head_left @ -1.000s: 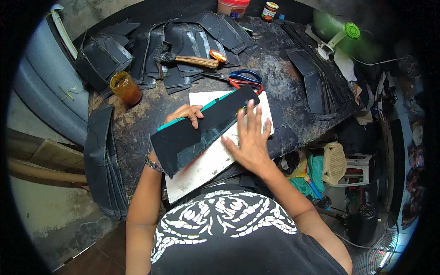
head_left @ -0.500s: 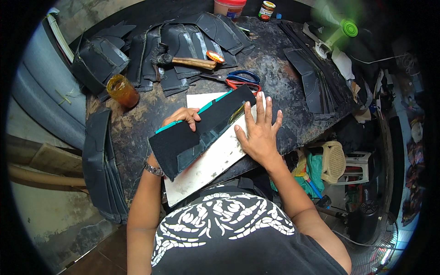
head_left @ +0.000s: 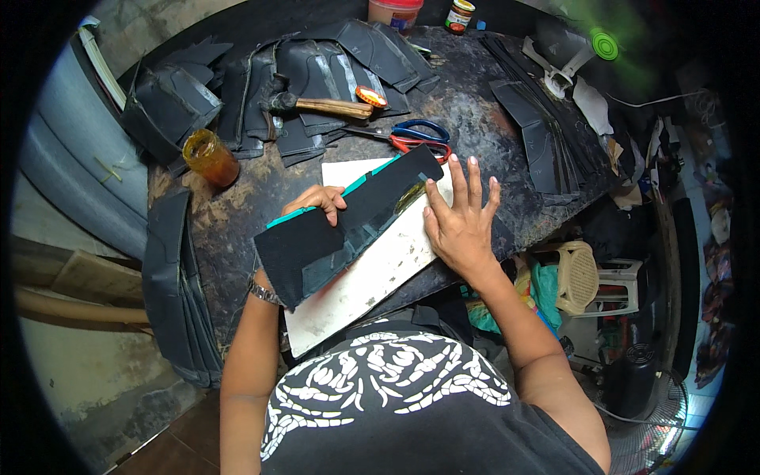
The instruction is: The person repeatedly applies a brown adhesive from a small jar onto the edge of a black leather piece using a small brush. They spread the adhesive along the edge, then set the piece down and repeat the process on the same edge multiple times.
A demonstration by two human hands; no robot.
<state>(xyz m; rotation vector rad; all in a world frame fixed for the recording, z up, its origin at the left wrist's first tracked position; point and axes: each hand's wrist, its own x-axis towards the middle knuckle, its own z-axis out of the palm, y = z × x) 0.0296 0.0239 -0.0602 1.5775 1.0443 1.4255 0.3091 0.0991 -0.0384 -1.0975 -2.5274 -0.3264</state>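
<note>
At the tabletop's near edge, your left hand [head_left: 315,203] grips the black panel [head_left: 348,222]; your right hand [head_left: 459,222] presses flat, fingers spread.

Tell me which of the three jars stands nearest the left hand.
The amber jar at the table's left, nearest the left hand; the other two stand at the far edge.

A small red-labelled jar [head_left: 458,15] and a red tub [head_left: 394,11] stand at the table's far edge
</note>
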